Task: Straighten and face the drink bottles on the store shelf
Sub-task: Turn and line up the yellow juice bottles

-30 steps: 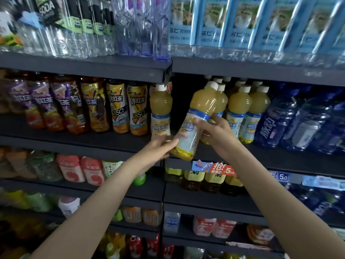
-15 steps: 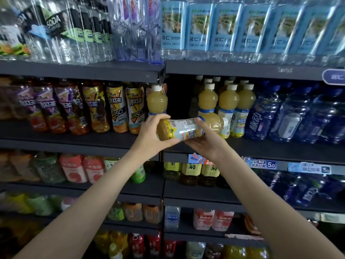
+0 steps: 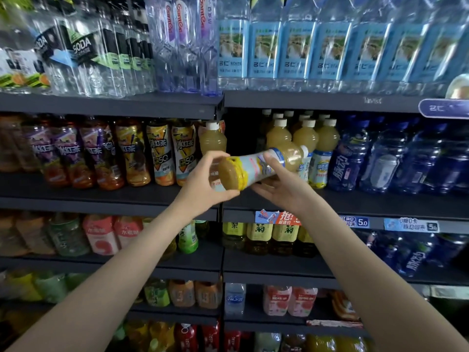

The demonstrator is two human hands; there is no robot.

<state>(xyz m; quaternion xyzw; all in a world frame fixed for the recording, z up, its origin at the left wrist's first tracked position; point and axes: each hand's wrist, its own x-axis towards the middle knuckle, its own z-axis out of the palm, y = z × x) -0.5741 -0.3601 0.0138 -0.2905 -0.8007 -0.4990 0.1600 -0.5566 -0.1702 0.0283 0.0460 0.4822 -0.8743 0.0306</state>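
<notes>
Left hand: the left hand (image 3: 203,184) grips the base end of the juice bottle (image 3: 256,166), fingers curled over the top, thumb underneath.
Right hand: the right hand (image 3: 281,189) cups the bottle's middle from below, thumb laid across the pale blue label, fingers loosely spread under it.
Juice bottle: held in the air on its side, in front of the shelf (image 3: 355,201), yellow base toward the camera, white cap pointing right and away.
Behind it: a row of yellow bottles (image 3: 307,138) stands upright on the shelf, white caps up, and one more yellow bottle (image 3: 212,141) stands just left of the divider.
Left: iced tea bottles (image 3: 157,151) line up, several of them leaning.
Right: blue bottles (image 3: 380,158) fill the rest of the shelf.
Above: water bottles (image 3: 299,52) with light blue labels.
Shelf edge: price tags (image 3: 276,217) sit just under the right wrist.
</notes>
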